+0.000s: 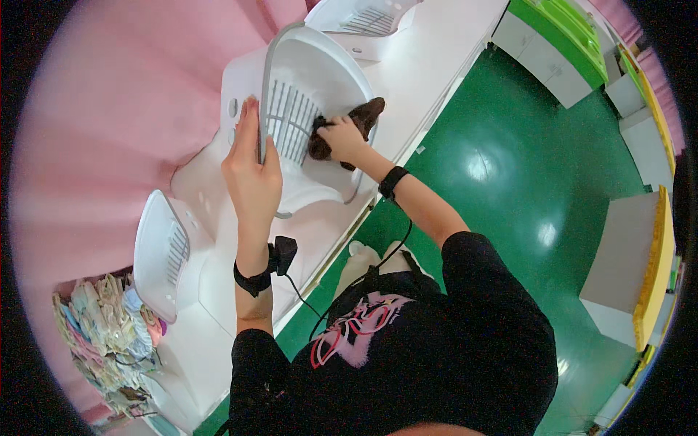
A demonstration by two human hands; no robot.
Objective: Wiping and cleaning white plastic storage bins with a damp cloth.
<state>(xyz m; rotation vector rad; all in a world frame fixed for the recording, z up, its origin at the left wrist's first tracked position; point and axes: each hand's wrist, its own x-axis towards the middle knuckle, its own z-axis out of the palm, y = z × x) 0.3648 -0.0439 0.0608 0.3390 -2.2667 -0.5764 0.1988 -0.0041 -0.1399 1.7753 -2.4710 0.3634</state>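
Observation:
A white tub with a grey rim and a grey slatted panel inside stands on the white counter. My left hand grips the tub's near left edge, its fingers stretched along the outer wall and the thumb on the inner side of the rim. Inside the tub, beside the slats, my right hand presses a bunched dark brown cloth. Part of that cloth hangs toward the tub's right rim. The fingertips are partly sunk in the cloth. Both wrists wear black bands.
Another white tub stands farther along the counter, and a third tub is at the left. Folded cloths are piled at the lower left. A pink curtain hangs behind. Across the green floor stand white cabinets.

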